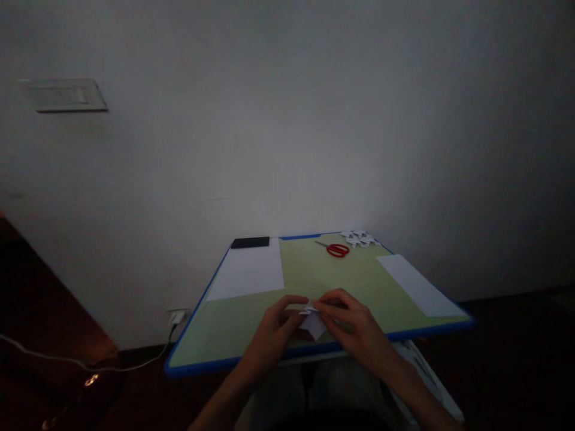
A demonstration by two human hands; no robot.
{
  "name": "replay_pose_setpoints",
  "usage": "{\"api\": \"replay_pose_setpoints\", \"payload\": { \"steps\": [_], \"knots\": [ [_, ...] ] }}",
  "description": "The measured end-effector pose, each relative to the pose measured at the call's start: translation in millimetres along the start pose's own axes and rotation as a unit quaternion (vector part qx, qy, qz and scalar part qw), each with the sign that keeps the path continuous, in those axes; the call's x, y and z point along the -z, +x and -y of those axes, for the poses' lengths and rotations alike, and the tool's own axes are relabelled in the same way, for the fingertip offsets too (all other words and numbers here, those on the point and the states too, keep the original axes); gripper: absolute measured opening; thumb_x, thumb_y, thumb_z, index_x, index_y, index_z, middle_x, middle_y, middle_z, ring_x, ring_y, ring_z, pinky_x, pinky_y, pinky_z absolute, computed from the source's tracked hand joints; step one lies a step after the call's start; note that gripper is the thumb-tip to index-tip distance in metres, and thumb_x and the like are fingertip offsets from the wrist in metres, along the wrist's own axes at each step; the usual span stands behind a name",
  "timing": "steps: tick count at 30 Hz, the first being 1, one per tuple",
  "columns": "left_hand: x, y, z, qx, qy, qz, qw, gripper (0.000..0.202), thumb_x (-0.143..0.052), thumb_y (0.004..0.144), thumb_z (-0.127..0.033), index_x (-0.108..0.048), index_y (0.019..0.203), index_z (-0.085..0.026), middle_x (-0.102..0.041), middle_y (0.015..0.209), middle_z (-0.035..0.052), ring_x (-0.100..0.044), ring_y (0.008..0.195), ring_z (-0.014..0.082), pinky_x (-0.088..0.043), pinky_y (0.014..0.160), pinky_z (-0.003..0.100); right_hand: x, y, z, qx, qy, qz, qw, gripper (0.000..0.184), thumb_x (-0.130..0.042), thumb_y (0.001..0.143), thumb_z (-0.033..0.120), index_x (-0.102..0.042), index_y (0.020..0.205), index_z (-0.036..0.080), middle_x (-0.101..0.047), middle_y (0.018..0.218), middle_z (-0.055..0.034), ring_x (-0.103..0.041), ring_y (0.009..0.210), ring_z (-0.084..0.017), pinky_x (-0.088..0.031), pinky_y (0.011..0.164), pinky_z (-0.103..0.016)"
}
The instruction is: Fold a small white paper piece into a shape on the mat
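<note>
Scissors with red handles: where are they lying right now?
In the head view, the scissors lie toward the far edge of the table, right of its middle, just left of the white paper pieces and beyond the right hand.

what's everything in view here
wall: 1, grey, back
switch: 1, pale, wall's left
plug: 1, white, low wall
cord: 1, white, from plug
table: 1, green, blue rim, centre
slab: 1, black, table's far left
sheet: 1, white, table's left
strip: 1, white, table's right
scissors: 1, red-handled, table's far side
folded papers: several, white, far right corner
panel: 1, white, below table
dim shapes: uncountable, reddish, lower left
held paper: 1, white, between hands
left hand, right hand: 1 each, bare, on held paper
</note>
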State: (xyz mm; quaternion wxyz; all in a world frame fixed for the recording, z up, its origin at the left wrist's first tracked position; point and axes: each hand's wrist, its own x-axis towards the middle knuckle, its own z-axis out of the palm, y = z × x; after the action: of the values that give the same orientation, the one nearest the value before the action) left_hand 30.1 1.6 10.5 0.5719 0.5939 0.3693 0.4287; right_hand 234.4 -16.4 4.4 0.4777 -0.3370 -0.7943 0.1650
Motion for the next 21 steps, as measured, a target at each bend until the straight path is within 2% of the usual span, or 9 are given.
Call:
{"api": "replay_pose_setpoints", "payload": {
  "steps": [4, 7, 10, 12, 16, 21],
  "knots": [
    [3.4, 2.3, -4.3, 0.006, -0.001, 0.010, 1.000, 0.046, -0.064, 0.087, -0.056, -0.066, 0.107, -0.015, -0.074, 0.095, 0.0093, -0.072, 0.088, 0.0252, -0.061, 0.078, 0.040, 1.7, -2.8, -8.0, 0.013, -0.015, 0.026, 0.999, 0.039, -0.053, 0.100, 0.016, -0.066, 0.134, 0.030, -0.059, 0.112, -0.0068, -0.063, 0.103, -0.017, -0.054, 0.090, -0.031],
    [8.0, 3.3, -6.3, -0.041, 0.135, 0.022, 0.990, 0.039, -0.063, 0.091, -0.051, -0.070, 0.104, -0.015, -0.074, 0.098, 0.0097, -0.072, 0.091, 0.0246, -0.060, 0.081, 0.039, 2.3, -4.7, -12.6, 0.011, -0.041, 0.051, 0.998, 0.040, -0.053, 0.099, 0.015, -0.066, 0.134, 0.030, -0.058, 0.114, -0.0077, -0.062, 0.102, -0.018, -0.055, 0.088, -0.031],
    [15.6, 2.3, -2.9, -0.119, 0.298, 0.005, 0.947, 0.024, -0.064, 0.094, -0.037, -0.073, 0.105, -0.018, -0.076, 0.101, 0.0079, -0.072, 0.093, 0.0226, -0.056, 0.087, 0.038, 0.9, -6.1, -17.7, 0.012, -0.073, 0.079, 0.994, 0.040, -0.054, 0.099, 0.014, -0.065, 0.134, 0.029, -0.058, 0.115, -0.0080, -0.063, 0.098, -0.017, -0.055, 0.088, -0.032],
    [20.7, 0.3, 0.4, -0.170, 0.357, 0.022, 0.918, 0.018, -0.063, 0.094, -0.029, -0.073, 0.107, -0.021, -0.076, 0.107, 0.0066, -0.070, 0.100, 0.0213, -0.054, 0.093, 0.037, 0.0, -6.6, -19.8, 0.016, -0.089, 0.092, 0.992, 0.041, -0.053, 0.099, 0.015, -0.064, 0.135, 0.030, -0.058, 0.114, -0.0077, -0.063, 0.098, -0.017, -0.054, 0.089, -0.033],
    [26.2, -4.6, 3.3, -0.215, 0.382, 0.090, 0.894, 0.029, -0.063, 0.093, -0.017, -0.069, 0.121, -0.026, -0.073, 0.116, 0.0038, -0.067, 0.107, 0.0179, -0.051, 0.097, 0.033, 1.2, -6.8, -17.5, 0.021, -0.125, 0.115, 0.985, 0.044, -0.054, 0.100, 0.016, -0.060, 0.139, 0.033, -0.060, 0.114, -0.0074, -0.061, 0.102, -0.019, -0.054, 0.091, -0.036],
    [26.1, -7.7, 4.3, -0.223, 0.398, 0.089, 0.885, 0.036, -0.065, 0.091, -0.011, -0.067, 0.124, -0.026, -0.072, 0.115, 0.0044, -0.066, 0.107, 0.0179, -0.051, 0.096, 0.033, 7.8, -9.7, -6.9, 0.022, -0.166, 0.132, 0.977, 0.046, -0.059, 0.098, 0.023, -0.056, 0.143, 0.034, -0.060, 0.118, -0.0085, -0.059, 0.106, -0.023, -0.052, 0.093, -0.042]
  ]
}}
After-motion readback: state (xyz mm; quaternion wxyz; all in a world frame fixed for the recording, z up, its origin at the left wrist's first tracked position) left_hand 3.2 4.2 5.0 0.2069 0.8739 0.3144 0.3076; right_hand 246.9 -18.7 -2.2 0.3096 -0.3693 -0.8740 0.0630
